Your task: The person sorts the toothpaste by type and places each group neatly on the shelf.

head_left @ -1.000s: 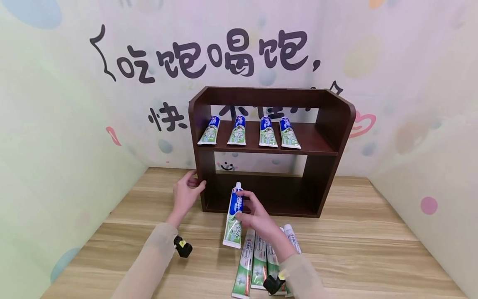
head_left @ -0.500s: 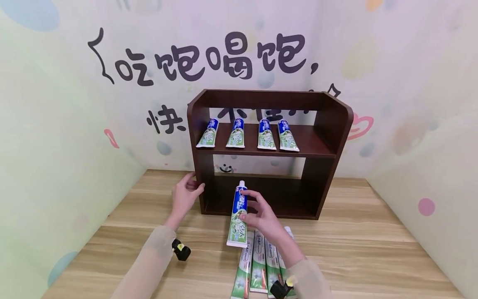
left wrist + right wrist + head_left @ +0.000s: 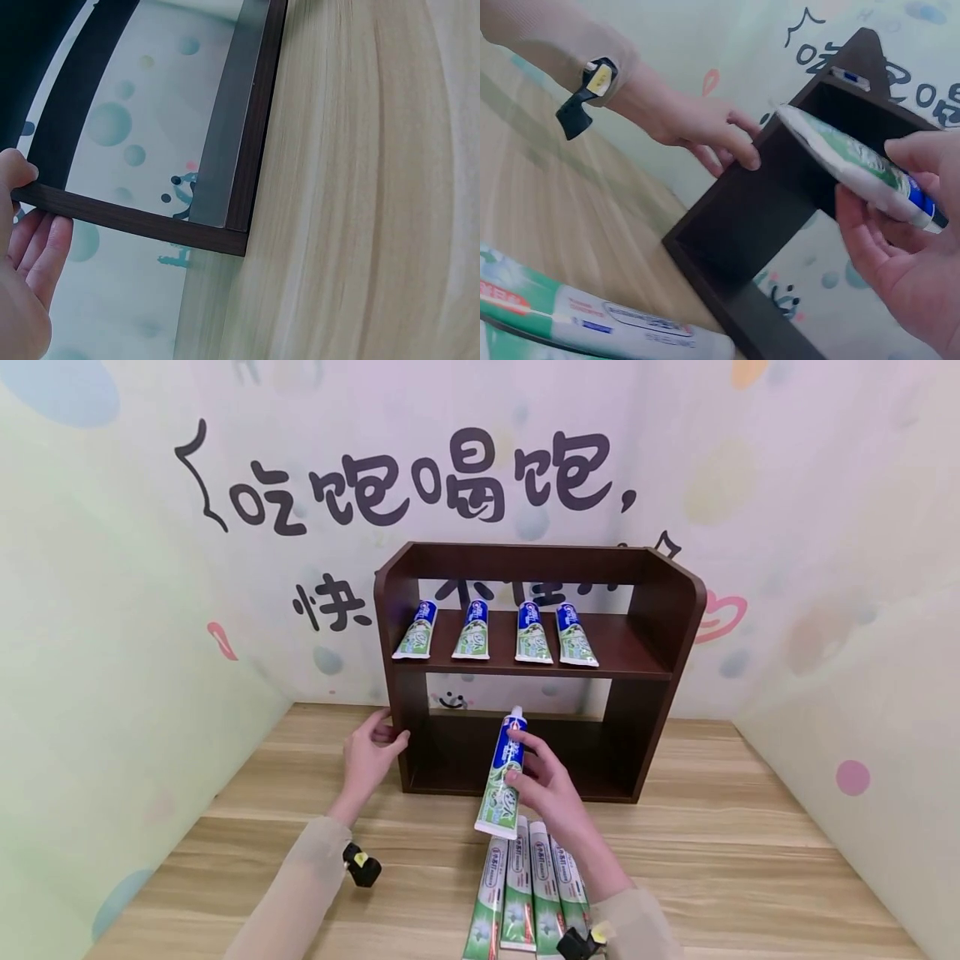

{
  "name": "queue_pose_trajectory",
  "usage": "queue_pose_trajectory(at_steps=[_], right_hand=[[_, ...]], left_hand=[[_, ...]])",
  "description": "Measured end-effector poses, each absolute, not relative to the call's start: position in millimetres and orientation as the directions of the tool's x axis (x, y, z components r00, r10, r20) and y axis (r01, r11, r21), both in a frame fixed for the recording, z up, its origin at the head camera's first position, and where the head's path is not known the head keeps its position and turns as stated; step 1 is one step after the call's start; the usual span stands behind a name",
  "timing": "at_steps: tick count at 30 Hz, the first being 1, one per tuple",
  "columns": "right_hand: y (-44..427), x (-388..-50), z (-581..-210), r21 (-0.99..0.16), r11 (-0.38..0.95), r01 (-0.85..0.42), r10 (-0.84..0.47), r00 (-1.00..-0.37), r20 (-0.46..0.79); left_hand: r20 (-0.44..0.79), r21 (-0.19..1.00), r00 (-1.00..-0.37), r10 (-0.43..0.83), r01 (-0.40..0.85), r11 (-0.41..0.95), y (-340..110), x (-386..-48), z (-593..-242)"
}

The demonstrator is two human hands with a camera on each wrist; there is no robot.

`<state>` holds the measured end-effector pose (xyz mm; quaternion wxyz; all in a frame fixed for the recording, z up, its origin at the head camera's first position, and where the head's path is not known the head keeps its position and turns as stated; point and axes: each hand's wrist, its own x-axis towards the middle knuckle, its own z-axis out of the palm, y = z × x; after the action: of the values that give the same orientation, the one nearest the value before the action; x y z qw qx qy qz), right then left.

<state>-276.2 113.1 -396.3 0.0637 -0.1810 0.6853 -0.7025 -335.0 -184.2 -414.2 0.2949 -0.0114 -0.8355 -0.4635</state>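
Note:
A blue and green toothpaste tube (image 3: 501,779) is pinched by the right hand (image 3: 551,789), cap up, in front of the dark brown shelf's (image 3: 525,668) lower compartment; the right wrist view shows the tube (image 3: 855,154) between thumb and fingers of the right hand (image 3: 907,247). The left hand (image 3: 370,756) grips the shelf's left side panel, thumb inside and fingers outside, as the left wrist view shows at the panel (image 3: 135,217). Several matching tubes (image 3: 474,631) lie in a spaced row on the upper shelf board.
Several white and green tubes (image 3: 519,885) lie side by side on the wooden table (image 3: 712,860), below and partly behind the right forearm. Behind the shelf stands a printed wall (image 3: 465,410), with pale walls to the left and right.
The right hand has moved right and slightly up with its tube, which now tilts more to the right. The left hand keeps its grip on the panel. The head view has shifted slightly.

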Motion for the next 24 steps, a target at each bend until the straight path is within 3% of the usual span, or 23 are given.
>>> queue_pose_trajectory(at_steps=[9,19,24], right_hand=[[133.3,-264.8,-374.9,-0.964,0.044,-0.263,-0.373,-0.899,0.228],[149.6,-251.8,-356.3,-0.941,0.005,-0.337,-0.339,-0.886,0.316],[156.3,-245.8,-345.6,-0.937,-0.003,-0.349,-0.262,-0.904,0.338]], left_hand=[[0.521,0.762,-0.814,-0.256,0.31,0.568,-185.0,-336.8,-416.2],[0.52,0.763,-0.813,-0.261,0.305,0.57,-185.9,-333.0,-419.4],[0.528,0.754,-0.811,-0.254,0.31,0.58,-185.7,-333.3,-418.7]])
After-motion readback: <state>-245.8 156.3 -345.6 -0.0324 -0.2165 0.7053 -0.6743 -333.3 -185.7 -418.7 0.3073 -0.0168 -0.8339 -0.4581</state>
